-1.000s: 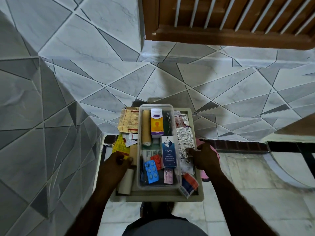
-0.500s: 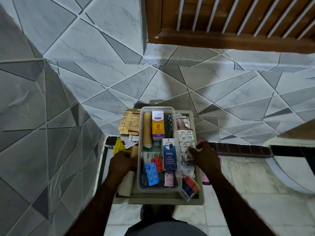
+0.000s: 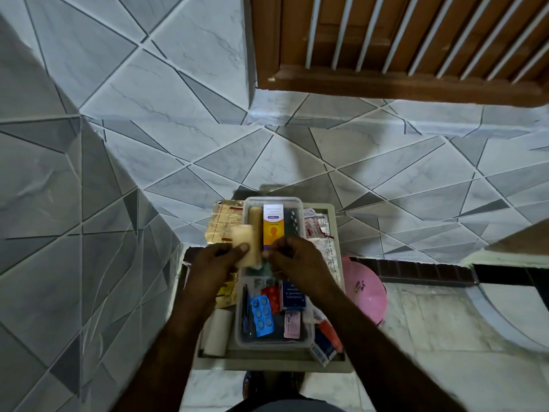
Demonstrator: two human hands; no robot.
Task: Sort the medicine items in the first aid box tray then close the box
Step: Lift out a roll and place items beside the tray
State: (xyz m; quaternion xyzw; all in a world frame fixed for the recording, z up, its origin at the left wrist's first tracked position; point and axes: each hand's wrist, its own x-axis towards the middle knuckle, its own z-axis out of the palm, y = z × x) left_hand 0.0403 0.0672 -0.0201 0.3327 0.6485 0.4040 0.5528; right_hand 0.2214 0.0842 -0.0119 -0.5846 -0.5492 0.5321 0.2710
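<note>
At the near wall of the box (image 3: 267, 362): open before the person, no lid in view. Closing is judged some way off.
White roll (image 3: 218, 328): lies in the box left of the tray, outside it.
Tray (image 3: 274, 344): clear, seated in the box. It holds a blue blister (image 3: 263, 315), a red blister (image 3: 274, 297), a blue carton (image 3: 292, 294) part-hidden under the right wrist, and an orange carton (image 3: 273, 227) at the far end.
Left hand (image 3: 214, 263): fingers and thumb grasp a beige roll (image 3: 243, 248), raised over the tray's left rim. Judged bound for the tray, next to a like roll (image 3: 254, 214) in its far-left corner.
Right hand (image 3: 297, 260): fingers curled, tips just beside the held roll, over the orange carton's near end. Whether they pinch anything cannot be told. Judged to be steadying or making room.
Foil strips (image 3: 323, 248): loose in the box right of the tray, unsorted.
Pink bowl (image 3: 365, 289): just right of the box.
Change since half a second earlier: the hands then lay at the tray's outer sides, the right on the foil strips. Both now meet over the tray's middle, with the beige roll lifted.
</note>
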